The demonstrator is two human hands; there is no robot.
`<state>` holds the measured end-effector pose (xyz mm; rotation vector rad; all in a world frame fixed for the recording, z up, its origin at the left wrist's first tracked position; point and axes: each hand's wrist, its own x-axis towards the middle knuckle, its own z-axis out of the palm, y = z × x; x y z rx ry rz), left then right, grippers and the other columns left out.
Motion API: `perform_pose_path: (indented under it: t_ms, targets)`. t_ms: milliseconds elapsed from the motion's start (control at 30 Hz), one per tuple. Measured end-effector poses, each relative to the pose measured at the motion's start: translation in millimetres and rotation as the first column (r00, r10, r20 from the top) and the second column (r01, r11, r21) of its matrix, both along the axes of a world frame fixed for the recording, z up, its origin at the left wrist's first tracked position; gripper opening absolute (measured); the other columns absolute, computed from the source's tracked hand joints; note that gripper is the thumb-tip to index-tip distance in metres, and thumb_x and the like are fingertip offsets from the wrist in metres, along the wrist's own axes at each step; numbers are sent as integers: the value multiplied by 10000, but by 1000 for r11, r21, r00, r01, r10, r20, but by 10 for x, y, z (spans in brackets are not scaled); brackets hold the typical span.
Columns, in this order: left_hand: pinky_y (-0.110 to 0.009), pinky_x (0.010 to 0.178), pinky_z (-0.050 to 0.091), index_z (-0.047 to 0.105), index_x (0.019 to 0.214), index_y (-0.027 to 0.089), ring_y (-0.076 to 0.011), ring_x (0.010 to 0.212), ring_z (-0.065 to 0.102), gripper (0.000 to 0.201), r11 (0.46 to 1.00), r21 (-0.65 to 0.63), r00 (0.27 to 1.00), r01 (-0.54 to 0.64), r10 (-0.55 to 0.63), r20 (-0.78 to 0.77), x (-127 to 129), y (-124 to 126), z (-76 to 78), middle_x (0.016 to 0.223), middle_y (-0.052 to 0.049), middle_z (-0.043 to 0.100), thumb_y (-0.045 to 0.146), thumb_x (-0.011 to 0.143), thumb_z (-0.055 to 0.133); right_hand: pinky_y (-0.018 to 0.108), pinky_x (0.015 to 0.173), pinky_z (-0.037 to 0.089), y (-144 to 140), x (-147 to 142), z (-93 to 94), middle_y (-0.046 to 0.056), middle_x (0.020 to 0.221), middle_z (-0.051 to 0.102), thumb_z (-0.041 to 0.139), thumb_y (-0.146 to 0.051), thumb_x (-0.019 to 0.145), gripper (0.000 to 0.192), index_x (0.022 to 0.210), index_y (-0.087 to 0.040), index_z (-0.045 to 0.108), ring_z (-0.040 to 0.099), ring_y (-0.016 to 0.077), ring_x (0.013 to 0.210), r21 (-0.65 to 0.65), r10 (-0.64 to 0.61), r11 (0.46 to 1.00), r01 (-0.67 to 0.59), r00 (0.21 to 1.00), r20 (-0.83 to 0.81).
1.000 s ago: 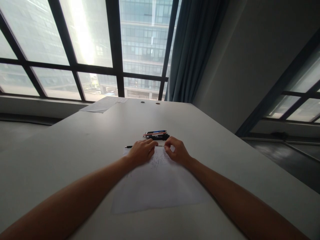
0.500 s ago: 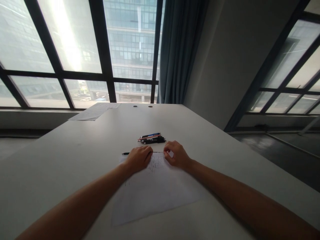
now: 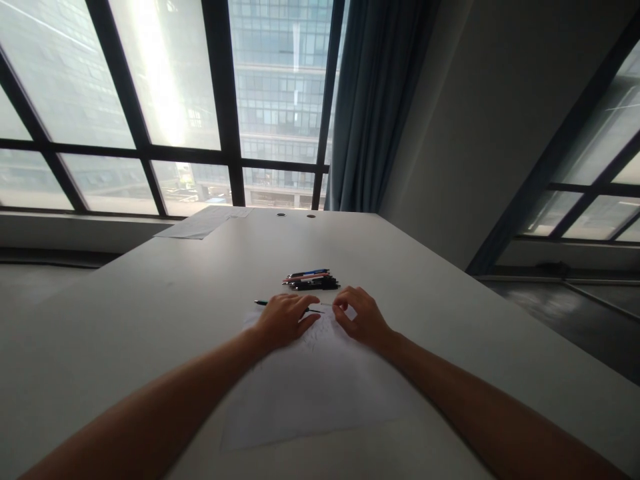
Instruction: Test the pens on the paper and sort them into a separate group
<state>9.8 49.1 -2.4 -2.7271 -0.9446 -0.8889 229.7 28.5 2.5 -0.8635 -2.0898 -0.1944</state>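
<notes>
The left hand lies knuckles-up on the far edge of a sheet of paper, fingers curled down over a thin dark pen. The pen's left end pokes out past the knuckles; its middle is hidden under the fingers, so the grip looks closed around the shaft, though the exact finger hold cannot be made out. The right hand sits just right of it on the same edge of the paper, fingertips pinched together on what seems to be the pen's slim right end or tip; that part is too small to tell for sure.

The pen lies crosswise along the far edge of the paper, touching or barely above it. It is light, stiff and smooth, likely to roll or slip if pinched only at the narrow tip, so the barrel's middle is the surer place to hold. The paper is thin and limp, carries a faint pencil-like drawing near the hands, and would slide easily on the smooth surface.

Just beyond the paper, near the fingers, a small bundle of pens lies side by side. Well beyond the paper, at the far left of the surface, rest more loose sheets. Behind them stand a big window and a curtain.
</notes>
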Motion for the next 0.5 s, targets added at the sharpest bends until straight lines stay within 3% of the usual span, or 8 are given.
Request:
perform_pose_path:
  t_ms: [167,500]
  targets:
    - [-287,715,508,627,1002,204,-176,779,691,216,997,60,998,53,-56,40,2,19,-25,875,-39,736,322,955,453,305,661,392,-36,-21,9,3,733,589,514,-181,875,83,798,-213,525,507,146,645,13,51,999,-51,999,3]
    - [-268,687,504,624,939,195,-160,721,679,173,994,103,997,48,-53,50,7,16,-19,804,-27,727,276,934,472,316,671,418,-32,-20,-15,11,755,602,508,-212,890,51,850,-213,541,534,152,658,-47,46,998,-47,999,-18]
